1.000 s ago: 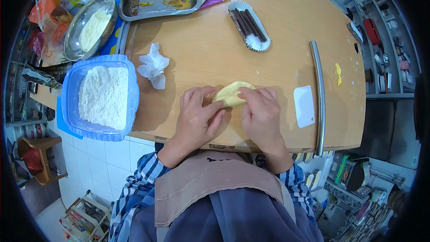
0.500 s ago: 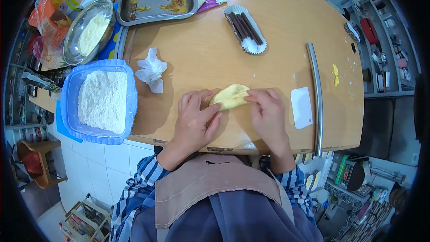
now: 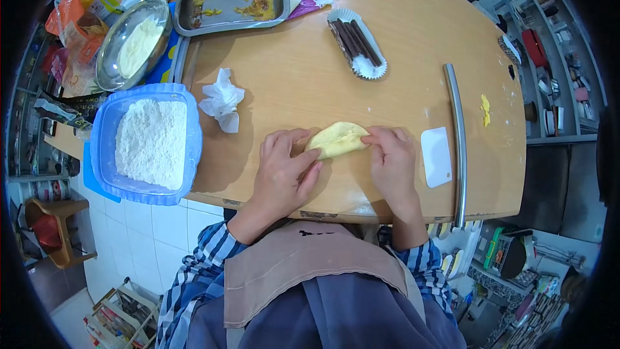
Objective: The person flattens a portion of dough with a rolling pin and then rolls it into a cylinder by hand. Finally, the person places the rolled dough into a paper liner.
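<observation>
Curling inward, left hand (image 3: 282, 171) and right hand (image 3: 394, 163) touch dough (image 3: 337, 139).

Free room beyond dough (image 3: 334, 140) — rightward barrier: metal tube (image 3: 459, 142)

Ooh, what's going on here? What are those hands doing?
A person is working a flattened piece of yellow dough on the wooden table. The left hand touches its left end, and the right hand pinches its right end. To the right lie a white card-like piece and a metal rod. Dark sticks sit in a paper liner farther back.
</observation>
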A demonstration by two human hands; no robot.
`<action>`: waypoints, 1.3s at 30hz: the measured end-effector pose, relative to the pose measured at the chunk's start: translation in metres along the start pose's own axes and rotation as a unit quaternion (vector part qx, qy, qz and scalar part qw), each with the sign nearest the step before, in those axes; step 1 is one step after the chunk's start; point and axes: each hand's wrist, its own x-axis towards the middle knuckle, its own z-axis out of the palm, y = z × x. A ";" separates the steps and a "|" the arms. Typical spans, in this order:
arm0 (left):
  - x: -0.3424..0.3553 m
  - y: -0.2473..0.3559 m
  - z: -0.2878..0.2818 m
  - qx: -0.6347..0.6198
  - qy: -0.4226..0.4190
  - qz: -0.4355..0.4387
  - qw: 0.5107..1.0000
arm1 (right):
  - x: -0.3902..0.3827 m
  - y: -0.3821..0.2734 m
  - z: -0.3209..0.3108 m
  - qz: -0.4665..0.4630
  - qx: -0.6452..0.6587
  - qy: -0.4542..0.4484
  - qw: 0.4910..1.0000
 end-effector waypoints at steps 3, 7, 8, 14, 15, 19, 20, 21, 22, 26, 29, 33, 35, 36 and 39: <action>0.000 -0.001 0.001 -0.003 0.004 -0.010 1.000 | 0.004 -0.008 -0.011 0.006 -0.001 0.038 0.999; 0.000 -0.001 0.002 -0.004 0.002 -0.007 1.000 | 0.003 -0.001 -0.007 -0.004 -0.034 0.017 0.999; 0.001 -0.001 0.001 -0.004 0.004 -0.006 1.000 | 0.002 -0.001 -0.005 -0.002 -0.035 0.004 0.999; 0.001 0.000 0.001 -0.011 0.002 -0.011 1.000 | 0.003 -0.001 0.002 -0.015 -0.028 0.019 0.999; 0.000 0.000 0.000 -0.011 0.002 -0.010 1.000 | 0.002 0.001 0.004 -0.013 -0.033 -0.009 0.999; 0.001 0.000 0.000 -0.014 0.004 -0.012 1.000 | 0.005 -0.009 0.001 -0.025 -0.017 0.026 0.999; 0.001 0.000 0.000 -0.015 0.002 -0.012 1.000 | 0.006 -0.009 0.002 -0.034 -0.017 0.022 0.999; 0.000 0.000 0.001 -0.015 0.003 -0.013 1.000 | 0.006 -0.010 0.004 -0.042 -0.016 0.017 0.999; 0.001 0.000 0.001 -0.013 0.006 -0.014 1.000 | 0.007 -0.010 0.005 -0.043 -0.017 0.018 0.999; -0.001 -0.002 0.000 -0.003 0.007 -0.007 1.000 | 0.009 -0.019 0.006 -0.047 -0.020 0.018 0.999; 0.000 -0.002 0.002 -0.014 0.007 -0.006 1.000 | 0.007 -0.017 0.017 -0.051 -0.015 0.022 0.998; -0.001 -0.003 0.001 -0.012 0.008 -0.011 1.000 | 0.010 -0.021 0.016 -0.065 0.004 0.036 0.997; -0.001 -0.002 0.001 -0.015 0.007 -0.010 1.000 | 0.009 -0.021 0.017 -0.068 0.004 0.029 0.997; -0.001 -0.002 0.001 -0.014 0.006 -0.008 1.000 | 0.008 -0.021 0.017 -0.073 0.004 0.023 0.997; 0.000 -0.003 0.001 -0.014 0.008 -0.004 1.000 | 0.007 -0.020 0.019 -0.068 -0.010 0.002 0.998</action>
